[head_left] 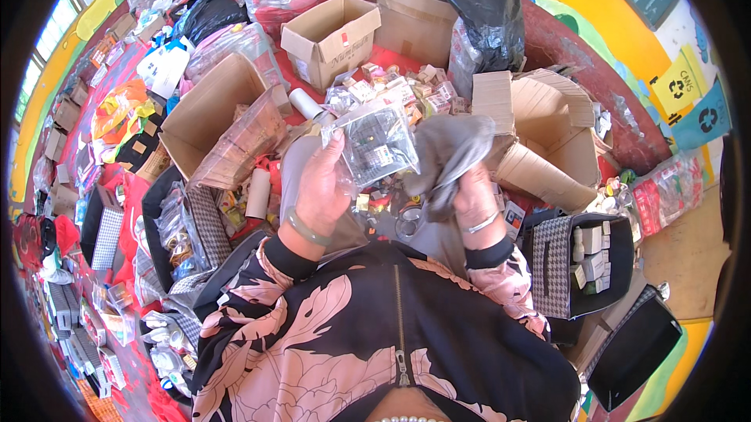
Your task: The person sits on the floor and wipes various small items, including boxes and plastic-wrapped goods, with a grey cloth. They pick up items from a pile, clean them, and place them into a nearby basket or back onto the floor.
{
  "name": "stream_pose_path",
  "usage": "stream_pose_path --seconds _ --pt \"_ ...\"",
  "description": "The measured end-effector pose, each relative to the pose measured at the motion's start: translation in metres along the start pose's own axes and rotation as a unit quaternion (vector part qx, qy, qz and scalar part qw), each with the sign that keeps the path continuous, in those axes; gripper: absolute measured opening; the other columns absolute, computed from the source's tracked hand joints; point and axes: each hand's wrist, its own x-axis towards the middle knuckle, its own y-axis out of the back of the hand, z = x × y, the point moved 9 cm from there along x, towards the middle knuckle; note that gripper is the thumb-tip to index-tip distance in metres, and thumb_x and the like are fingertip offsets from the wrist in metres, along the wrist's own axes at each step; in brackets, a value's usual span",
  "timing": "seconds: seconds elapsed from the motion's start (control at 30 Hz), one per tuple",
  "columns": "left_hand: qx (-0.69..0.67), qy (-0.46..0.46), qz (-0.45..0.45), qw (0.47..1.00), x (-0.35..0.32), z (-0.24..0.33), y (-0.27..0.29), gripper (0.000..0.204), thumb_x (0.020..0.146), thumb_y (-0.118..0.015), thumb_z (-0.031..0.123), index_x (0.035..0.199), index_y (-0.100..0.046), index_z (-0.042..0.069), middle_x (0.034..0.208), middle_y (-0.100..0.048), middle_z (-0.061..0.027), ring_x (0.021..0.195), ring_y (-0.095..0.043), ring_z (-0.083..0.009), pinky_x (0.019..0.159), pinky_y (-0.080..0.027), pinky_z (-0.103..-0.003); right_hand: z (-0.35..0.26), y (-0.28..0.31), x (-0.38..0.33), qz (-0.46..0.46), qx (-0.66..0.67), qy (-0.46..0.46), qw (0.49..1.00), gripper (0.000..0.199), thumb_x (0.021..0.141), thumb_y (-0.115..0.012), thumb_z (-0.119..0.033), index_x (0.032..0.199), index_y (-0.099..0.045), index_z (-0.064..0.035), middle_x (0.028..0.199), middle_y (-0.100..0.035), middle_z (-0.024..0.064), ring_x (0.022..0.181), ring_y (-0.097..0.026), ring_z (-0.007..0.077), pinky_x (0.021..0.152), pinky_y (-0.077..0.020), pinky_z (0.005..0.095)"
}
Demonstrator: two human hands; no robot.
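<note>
Plastic, clear and glossy, catches the light right in front of me: it's a flat packet (pixel 382 143) with something dark inside, held up near the middle of my head view. My left hand (pixel 321 186) has it by the near left side, thumb laid over the front, a pale bangle (pixel 307 228) on that wrist. Over to my right hand (pixel 475 197), and that one is closed on a crumpled grey cloth (pixel 454 158), bunched upward just beside the packet (whether the two touch, I can't tell). A silvery bracelet (pixel 483 224) sits on this wrist.

Just beyond the packet, a heap of little boxes (pixel 429 96) spreads over red sheeting, with a white tube (pixel 306 104) lying at its left. Past that stands an open cardboard carton (pixel 307 60), and off to its right a black plastic bag (pixel 489 7) bulges. Nearer in, on my left, a wide brown box (pixel 205 113) gapes open; on my right, another box (pixel 547 175) tilts with its flaps spread. Below that one, a checked fabric bin (pixel 550 265) holds small pale boxes (pixel 594 254), close by my sleeve (pixel 508 285) of black and pink.
</note>
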Motion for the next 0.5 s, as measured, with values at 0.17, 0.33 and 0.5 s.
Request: stream_pose_path --seconds 0.17,0.33,0.5 --pt "0.006 -0.001 -0.002 1.000 -0.006 -0.019 -0.012 0.037 0.092 -0.044 0.022 0.122 -0.042 -0.001 0.116 -0.052 -0.0106 0.104 -0.054 -0.0220 0.089 -0.044 -0.037 0.017 -0.046 -0.006 0.008 -0.034 0.083 0.996 0.022 0.085 -0.058 -0.013 0.104 -0.055 -0.0015 0.093 -0.061 0.0022 0.081 -0.058 0.0104 0.070 -0.0467 0.0232" --pt "-0.010 0.055 -0.007 0.998 -0.005 -0.025 0.000 0.034 0.091 -0.047 0.019 0.119 -0.046 0.000 0.114 -0.054 -0.0095 0.101 -0.055 -0.0195 0.086 -0.045 -0.033 0.008 -0.026 0.003 0.047 -0.194 0.118 0.973 0.021 0.088 -0.055 -0.019 0.083 -0.064 -0.0007 0.073 -0.063 0.0000 0.065 -0.056 0.0061 0.059 -0.0441 0.0208" --pt "0.104 0.114 0.003 0.988 -0.003 -0.019 0.014 0.027 0.089 -0.052 0.017 0.109 -0.054 -0.001 0.102 -0.059 -0.0057 0.095 -0.055 -0.0131 0.081 -0.045 -0.028 0.005 -0.026 0.006 0.016 -0.293 0.112 0.949 0.019 0.088 -0.053 -0.016 0.083 -0.065 -0.0015 0.075 -0.063 -0.0005 0.068 -0.056 0.0048 0.060 -0.0434 0.0198"
